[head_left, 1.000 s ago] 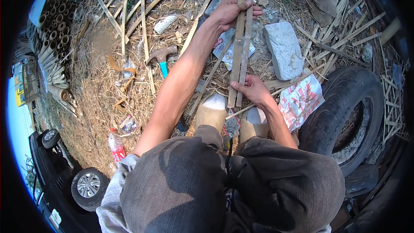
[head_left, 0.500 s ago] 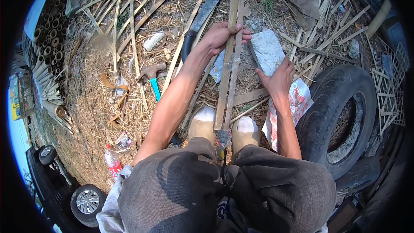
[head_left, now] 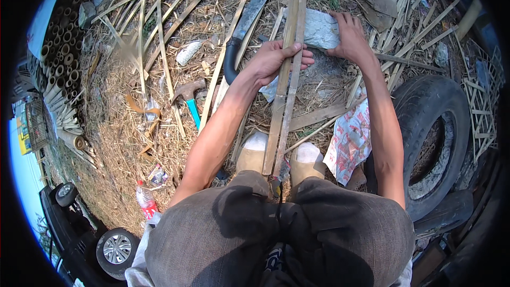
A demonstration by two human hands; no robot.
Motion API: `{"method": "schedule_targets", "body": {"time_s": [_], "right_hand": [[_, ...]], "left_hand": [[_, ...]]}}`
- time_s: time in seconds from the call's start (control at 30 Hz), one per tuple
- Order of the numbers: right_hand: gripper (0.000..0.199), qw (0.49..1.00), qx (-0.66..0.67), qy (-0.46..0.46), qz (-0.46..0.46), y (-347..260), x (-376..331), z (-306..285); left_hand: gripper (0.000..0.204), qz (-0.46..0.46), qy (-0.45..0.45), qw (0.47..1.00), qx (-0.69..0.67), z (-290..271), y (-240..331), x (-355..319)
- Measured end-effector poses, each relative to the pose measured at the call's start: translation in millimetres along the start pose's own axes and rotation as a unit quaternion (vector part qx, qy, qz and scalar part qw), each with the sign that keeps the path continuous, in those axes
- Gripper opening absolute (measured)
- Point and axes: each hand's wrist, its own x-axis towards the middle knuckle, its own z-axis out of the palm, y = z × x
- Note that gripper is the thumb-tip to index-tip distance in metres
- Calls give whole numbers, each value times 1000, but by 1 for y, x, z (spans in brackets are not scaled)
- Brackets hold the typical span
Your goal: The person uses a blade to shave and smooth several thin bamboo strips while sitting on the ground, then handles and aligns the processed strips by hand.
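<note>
Two long bamboo strips run side by side from between my feet up past my left hand. That hand is closed round them, thumb on top and fingers beneath. My right hand grips the right end of a pale grey stone block. The block lies crosswise on the ground just beyond my left hand, its left part behind the strips. To the left of the strips lies a big knife with a black handle. A hammer with a teal handle rests nearer, left of my left forearm.
A tyre lies at the right, beside a printed sheet. Split bamboo strips are strewn across the far left and far right. A plastic bottle stands near my left knee. Cut bamboo poles are stacked far left.
My right hand has moved away from me, and the stone block has shifted farther off and turned crosswise. The strips in my left hand have slid slightly toward me.
</note>
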Motion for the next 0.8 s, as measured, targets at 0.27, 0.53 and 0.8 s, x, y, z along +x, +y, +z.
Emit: {"method": "schedule_targets", "body": {"time_s": [0.27, 0.53, 0.8], "right_hand": [[54, 761, 544, -11, 353, -103, -131, 53], [29, 699, 586, -18, 410, -83, -150, 37], [26, 659, 619, 26, 426, -93, -147, 33]], "left_hand": [[31, -88, -11, 996, 3, 19, -53, 26], [42, -68, -17, 997, 13, -1, -30, 11], [36, 1, -26, 997, 77, 12, 3, -2]]}}
